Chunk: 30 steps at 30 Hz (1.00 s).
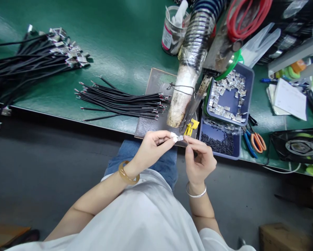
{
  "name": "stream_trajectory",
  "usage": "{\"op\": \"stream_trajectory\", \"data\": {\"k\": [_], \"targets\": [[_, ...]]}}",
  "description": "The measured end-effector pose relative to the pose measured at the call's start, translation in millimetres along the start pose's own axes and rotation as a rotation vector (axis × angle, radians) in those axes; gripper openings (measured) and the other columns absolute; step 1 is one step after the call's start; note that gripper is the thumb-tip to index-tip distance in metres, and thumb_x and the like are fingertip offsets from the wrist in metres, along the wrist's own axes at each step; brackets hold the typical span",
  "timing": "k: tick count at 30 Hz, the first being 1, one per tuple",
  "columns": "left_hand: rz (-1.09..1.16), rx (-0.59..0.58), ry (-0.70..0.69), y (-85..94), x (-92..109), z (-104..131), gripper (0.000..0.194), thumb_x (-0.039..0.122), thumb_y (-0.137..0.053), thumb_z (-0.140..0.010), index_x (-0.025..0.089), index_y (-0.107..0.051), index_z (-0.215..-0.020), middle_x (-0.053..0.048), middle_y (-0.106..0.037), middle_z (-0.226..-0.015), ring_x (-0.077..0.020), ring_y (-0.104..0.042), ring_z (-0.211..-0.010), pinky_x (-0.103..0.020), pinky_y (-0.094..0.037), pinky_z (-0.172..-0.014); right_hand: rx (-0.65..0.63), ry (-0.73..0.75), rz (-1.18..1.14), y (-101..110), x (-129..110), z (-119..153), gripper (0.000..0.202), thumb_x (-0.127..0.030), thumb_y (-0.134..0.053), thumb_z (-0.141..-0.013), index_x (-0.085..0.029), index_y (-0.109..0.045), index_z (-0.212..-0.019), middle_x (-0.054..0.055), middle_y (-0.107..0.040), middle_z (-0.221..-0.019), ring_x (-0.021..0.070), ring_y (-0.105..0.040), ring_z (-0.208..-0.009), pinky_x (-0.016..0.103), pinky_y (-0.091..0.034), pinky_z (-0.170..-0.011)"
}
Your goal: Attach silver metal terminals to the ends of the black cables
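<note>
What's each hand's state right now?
Left hand: closed, holding a small metal connector.
Right hand: curled, right beside the connector; whether it pinches something thin is too small to tell.

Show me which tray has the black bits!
The lower tray, nearer the right hand: it holds black bits; the upper tray holds silver connectors.

The green desk (119, 45) carries a board (156, 82). Left of the board lie connector-tipped cables (30, 62); beyond, a tub (167, 37); right, a bin (237, 149) and pliers (248, 143).
</note>
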<state>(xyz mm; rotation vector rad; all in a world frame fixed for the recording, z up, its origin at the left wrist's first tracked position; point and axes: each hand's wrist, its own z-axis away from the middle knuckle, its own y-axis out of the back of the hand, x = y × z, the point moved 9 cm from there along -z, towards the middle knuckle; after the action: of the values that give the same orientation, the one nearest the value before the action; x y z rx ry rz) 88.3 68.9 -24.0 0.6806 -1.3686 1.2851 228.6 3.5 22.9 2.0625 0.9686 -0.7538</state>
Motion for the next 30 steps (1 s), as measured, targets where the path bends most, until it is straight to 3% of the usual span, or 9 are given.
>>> {"op": "stream_trajectory", "data": {"k": [10,21,30], "targets": [[-0.031,0.087,0.002,3.4,-2.4,-7.9,0.009,0.021,-0.075,-0.072,0.013,-0.074,-0.069,-0.001,-0.067,-0.065,-0.0109,-0.058,-0.061,-0.02,-0.048,-0.058,-0.025,0.269,0.269,-7.1,-18.3,-1.5,0.022,-0.005,-0.072,-0.083,-0.022,-0.061,-0.091,0.004,-0.079,-0.105,0.0163,-0.078,-0.09,0.025,-0.064,-0.074],[-0.011,0.076,-0.012,2.7,1.9,-9.4,0.006,0.02,-0.074,-0.074,0.014,-0.076,-0.072,-0.001,-0.07,-0.068,-0.0104,-0.06,-0.062,-0.02,-0.052,-0.062,-0.016,0.297,0.278,-6.5,-17.0,-6.8,0.021,-0.007,-0.071,-0.084,-0.023,-0.061,-0.094,0.003,-0.079,-0.104,0.0161,-0.076,-0.091,0.028,-0.063,-0.076],[-0.071,0.137,-0.021,2.6,6.7,-7.4,0.012,0.022,-0.074,-0.073,0.013,-0.07,-0.066,0.0,-0.064,-0.061,-0.0097,-0.054,-0.056,-0.02,-0.046,-0.055,0.002,0.314,0.306,-6.8,-24.1,-4.6,0.024,-0.006,-0.073,-0.081,-0.024,-0.062,-0.092,0.003,-0.078,-0.109,0.0167,-0.077,-0.094,0.026,-0.065,-0.076]]}}
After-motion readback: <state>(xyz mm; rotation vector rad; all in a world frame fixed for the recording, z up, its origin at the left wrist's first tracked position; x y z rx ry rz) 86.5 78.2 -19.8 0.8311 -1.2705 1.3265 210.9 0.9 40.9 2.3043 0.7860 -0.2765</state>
